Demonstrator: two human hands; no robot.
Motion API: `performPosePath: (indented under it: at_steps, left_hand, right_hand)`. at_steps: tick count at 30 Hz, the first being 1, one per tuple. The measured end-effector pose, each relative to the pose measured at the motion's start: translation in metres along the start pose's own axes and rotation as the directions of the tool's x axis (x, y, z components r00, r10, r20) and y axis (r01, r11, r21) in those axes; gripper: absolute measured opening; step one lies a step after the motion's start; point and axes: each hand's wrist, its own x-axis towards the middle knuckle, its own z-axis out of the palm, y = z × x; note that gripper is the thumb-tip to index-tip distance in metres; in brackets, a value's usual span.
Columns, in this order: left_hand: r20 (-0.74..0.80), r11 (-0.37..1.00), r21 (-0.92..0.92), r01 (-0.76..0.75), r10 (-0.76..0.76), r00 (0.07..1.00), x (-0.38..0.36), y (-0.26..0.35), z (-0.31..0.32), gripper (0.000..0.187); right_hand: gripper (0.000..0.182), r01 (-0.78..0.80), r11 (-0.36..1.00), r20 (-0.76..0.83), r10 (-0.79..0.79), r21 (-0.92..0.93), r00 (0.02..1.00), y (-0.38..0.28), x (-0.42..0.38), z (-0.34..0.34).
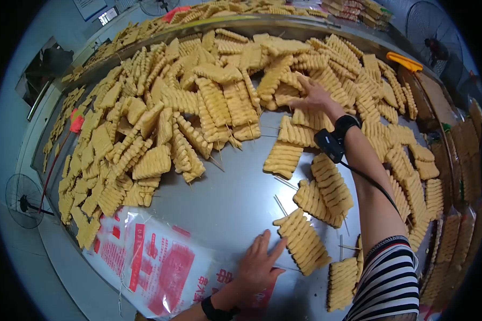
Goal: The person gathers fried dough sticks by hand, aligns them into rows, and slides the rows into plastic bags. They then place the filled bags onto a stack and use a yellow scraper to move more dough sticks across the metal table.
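A large heap of golden, ridged, fried-looking slabs (214,104), many on thin wooden skewers, covers the far side of a metal table. My right hand (315,99) reaches into the heap's near edge, fingers apart, touching or just over a slab; its fingertips are partly lost among the pieces. My left hand (257,267) is low over the near part of the table with its fingers spread and nothing held. Just right of its fingertips lies a single skewered slab (302,242). More skewered slabs (321,195) lie loose between my two hands.
Printed red-and-white plastic bags (160,262) lie at the near left. An orange-handled tool (404,61) rests on the right rim. Packed bags of slabs (447,251) line the right side. Fans (24,200) stand around the table. A metal rail (198,29) borders the far side.
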Motion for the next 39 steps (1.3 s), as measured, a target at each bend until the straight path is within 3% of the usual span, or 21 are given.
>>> performPosePath:
  at_steps: [3,4,5,7,11,13,15,16,18,21,23,26,29,33,35,37,38,39]
  left_hand:
    - [0.065,0.992,0.097,-0.083,0.077,0.995,0.004,0.013,0.006,0.076]
    - [0.065,0.985,0.143,-0.097,0.088,0.994,0.004,0.019,0.009,0.075]
    - [0.082,0.989,0.114,-0.094,0.085,0.993,0.001,0.024,0.013,0.075]
    - [0.141,0.964,0.215,-0.154,0.125,0.982,-0.005,0.033,0.020,0.074]
    - [0.177,0.918,0.336,-0.209,0.157,0.972,-0.030,0.057,0.045,0.076]
    - [0.163,0.907,0.356,-0.226,0.178,0.971,-0.040,0.061,0.056,0.075]
    - [0.148,0.894,0.375,-0.244,0.202,0.968,-0.046,0.066,0.063,0.075]
    - [0.150,0.901,0.359,-0.245,0.204,0.967,-0.048,0.068,0.065,0.072]
    - [0.102,0.919,0.302,-0.253,0.233,0.967,-0.056,0.075,0.064,0.066]
    - [0.069,0.933,0.245,-0.265,0.255,0.964,-0.071,0.081,0.055,0.065]
    - [0.076,0.939,0.207,-0.273,0.262,0.962,-0.082,0.087,0.049,0.063]
    - [0.111,0.951,0.146,-0.272,0.258,0.960,-0.096,0.092,0.055,0.061]
    - [0.188,0.973,0.071,-0.218,0.202,0.961,-0.103,0.105,0.065,0.059]
    - [0.187,0.972,0.119,-0.202,0.178,0.966,-0.102,0.110,0.086,0.058]
    - [0.165,0.973,0.114,-0.202,0.182,0.969,-0.099,0.113,0.091,0.058]
    - [0.116,0.975,0.064,-0.211,0.203,0.972,-0.103,0.112,0.098,0.056]
    - [0.109,0.975,0.066,-0.213,0.205,0.973,-0.102,0.113,0.100,0.056]
    - [0.099,0.978,0.063,-0.198,0.192,0.976,-0.101,0.115,0.103,0.054]
  right_hand:
    - [0.104,0.113,0.988,-0.031,-0.117,-0.106,0.993,-0.003,-0.021,0.026]
    - [0.098,0.198,0.980,0.042,-0.197,-0.002,0.979,0.001,-0.034,0.018]
    - [0.098,0.187,0.982,0.074,-0.186,-0.009,0.980,0.001,-0.053,0.012]
    - [0.094,0.252,0.966,0.094,-0.246,-0.064,0.965,-0.001,-0.089,-0.006]
    - [0.087,0.373,0.926,0.096,-0.376,0.054,0.922,0.023,-0.156,-0.019]
    - [0.077,0.438,0.897,0.150,-0.442,0.057,0.885,0.024,-0.192,-0.040]
    - [0.067,0.461,0.885,0.387,-0.449,0.068,0.805,0.019,-0.230,-0.066]
    - [0.067,0.447,0.892,0.393,-0.435,0.068,0.810,0.020,-0.253,-0.081]
    - [0.052,0.464,0.886,0.231,-0.455,0.015,0.860,0.025,-0.303,-0.107]
    - [0.041,0.200,0.980,-0.147,-0.198,-0.003,0.969,0.028,-0.405,-0.145]
    - [0.046,-0.072,0.995,-0.312,0.090,0.069,0.946,0.029,-0.484,-0.146]
    - [0.055,-0.364,0.931,-0.276,0.341,-0.035,0.899,0.033,-0.587,-0.110]
    - [0.056,-0.339,0.938,-0.280,0.309,-0.066,0.909,0.061,-0.625,-0.065]
    - [0.054,-0.264,0.964,-0.207,0.254,-0.022,0.945,0.095,-0.604,-0.076]
    - [0.050,-0.237,0.965,-0.203,0.212,-0.108,0.956,0.094,-0.599,-0.091]
    - [0.051,-0.226,0.967,-0.257,0.251,0.120,0.933,0.084,-0.594,-0.099]
    - [0.057,-0.122,0.986,-0.312,0.152,0.112,0.938,0.074,-0.584,-0.104]
    - [0.060,-0.104,0.983,-0.270,0.142,0.149,0.952,0.056,-0.571,-0.115]
